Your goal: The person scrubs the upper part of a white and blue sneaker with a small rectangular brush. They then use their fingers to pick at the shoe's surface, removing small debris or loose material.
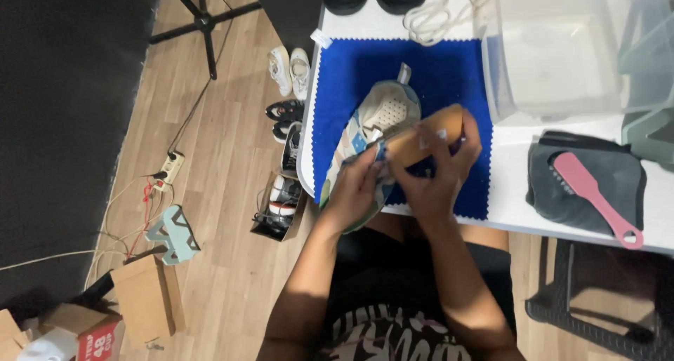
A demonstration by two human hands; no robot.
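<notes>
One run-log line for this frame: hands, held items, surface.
left hand: grips sneaker | right hand: holds tan insole against sneaker | surface: blue cloth on white table | nearby: pink brush

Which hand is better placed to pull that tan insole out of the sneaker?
Probably the right hand: its fingers already wrap the tan insole. The left hand grips the sneaker at its side over the blue cloth, steadying it.

I see both forearms extended forward and converging, left hand (354, 189) with fingers curled in a pinch, right hand (439, 171) fingers wrapped closed, hands touching.
</notes>
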